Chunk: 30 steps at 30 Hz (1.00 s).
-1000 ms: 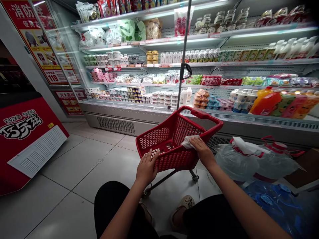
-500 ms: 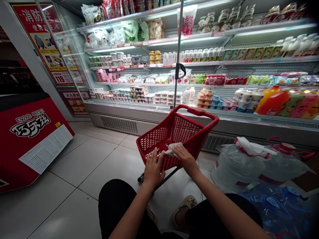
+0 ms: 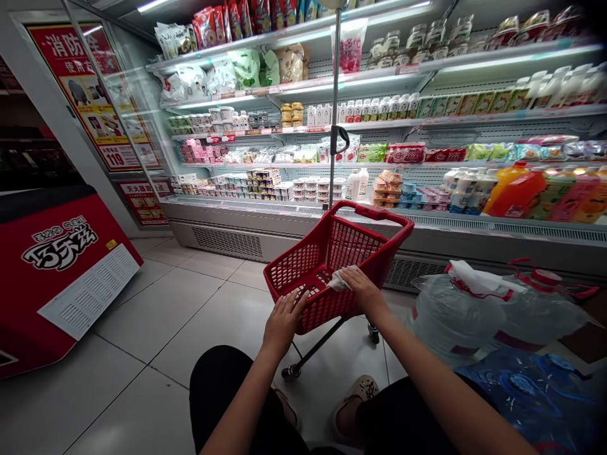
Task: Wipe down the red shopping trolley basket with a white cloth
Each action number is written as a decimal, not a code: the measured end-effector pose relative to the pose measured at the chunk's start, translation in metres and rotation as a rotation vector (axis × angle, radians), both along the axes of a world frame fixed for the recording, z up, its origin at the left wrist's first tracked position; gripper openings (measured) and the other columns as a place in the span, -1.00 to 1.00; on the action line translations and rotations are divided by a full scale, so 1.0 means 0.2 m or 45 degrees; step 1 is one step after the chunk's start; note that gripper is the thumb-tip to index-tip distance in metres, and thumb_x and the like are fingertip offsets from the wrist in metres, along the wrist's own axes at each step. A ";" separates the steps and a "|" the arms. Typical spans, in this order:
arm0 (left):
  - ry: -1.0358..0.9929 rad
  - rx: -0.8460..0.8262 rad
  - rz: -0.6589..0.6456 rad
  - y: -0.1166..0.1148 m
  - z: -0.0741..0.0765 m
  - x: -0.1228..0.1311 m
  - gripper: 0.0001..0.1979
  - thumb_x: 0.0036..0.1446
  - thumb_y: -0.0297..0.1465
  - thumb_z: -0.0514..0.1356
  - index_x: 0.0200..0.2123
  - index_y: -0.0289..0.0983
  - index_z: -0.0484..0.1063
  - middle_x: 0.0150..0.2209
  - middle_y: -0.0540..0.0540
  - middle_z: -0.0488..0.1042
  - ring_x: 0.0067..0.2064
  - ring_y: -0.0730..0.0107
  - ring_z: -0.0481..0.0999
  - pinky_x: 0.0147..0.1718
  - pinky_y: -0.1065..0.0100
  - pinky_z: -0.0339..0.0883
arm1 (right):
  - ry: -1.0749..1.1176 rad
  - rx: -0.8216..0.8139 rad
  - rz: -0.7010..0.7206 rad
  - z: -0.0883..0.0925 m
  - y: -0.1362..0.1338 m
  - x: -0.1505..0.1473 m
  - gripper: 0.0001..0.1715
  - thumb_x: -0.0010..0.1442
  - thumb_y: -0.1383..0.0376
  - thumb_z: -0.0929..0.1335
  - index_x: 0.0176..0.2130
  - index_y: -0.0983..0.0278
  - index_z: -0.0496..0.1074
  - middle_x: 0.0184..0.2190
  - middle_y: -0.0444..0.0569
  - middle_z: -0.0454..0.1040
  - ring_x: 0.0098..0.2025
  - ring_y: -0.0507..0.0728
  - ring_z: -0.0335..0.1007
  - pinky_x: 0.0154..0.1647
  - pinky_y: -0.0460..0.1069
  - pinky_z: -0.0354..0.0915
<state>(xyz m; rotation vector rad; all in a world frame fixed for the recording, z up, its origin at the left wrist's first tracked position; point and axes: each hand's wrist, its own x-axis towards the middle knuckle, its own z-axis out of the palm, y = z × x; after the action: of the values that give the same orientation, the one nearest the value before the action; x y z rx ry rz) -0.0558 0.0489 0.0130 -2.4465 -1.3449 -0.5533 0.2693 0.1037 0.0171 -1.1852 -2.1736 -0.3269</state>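
- Pale floor [image 3: 175, 316] opens leftward; bagged bottles [image 3: 453, 316] crowd right.
- One red cart [image 3: 325, 313] between, two wheels [image 3: 291, 373] showing.
- Near rim [image 3: 317, 295] (busy edge!): left hand [image 3: 284, 319] lies unclenched, right hand [image 3: 363, 287] gripping one white cloth [image 3: 338, 280].

A shop is surrounding the wearer: at twelve o'clock lit shelves [image 3: 474, 119] are displaying rows of packaged goods [image 3: 379, 109], a shopping cart [image 3: 353, 243] is standing before them, and bottled water [image 3: 462, 309] is waiting at two.
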 end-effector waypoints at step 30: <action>-0.056 0.056 0.033 -0.11 -0.09 0.31 -0.07 0.27 -0.59 0.14 0.53 0.12 -0.18 0.55 -0.02 -0.05 0.50 -0.14 0.07 0.37 -0.14 0.18 | -0.023 0.082 0.021 -0.14 -0.46 -0.26 -0.22 0.34 0.58 0.17 0.45 0.24 0.20 0.36 0.07 0.37 0.40 0.20 0.27 0.43 0.22 0.28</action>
<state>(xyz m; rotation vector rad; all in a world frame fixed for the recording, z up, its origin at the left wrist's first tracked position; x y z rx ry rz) 0.0063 0.0262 -0.0051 -2.3917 -1.3640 -0.6270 0.2176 0.0111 -0.0104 -1.1321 -2.1706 -0.3985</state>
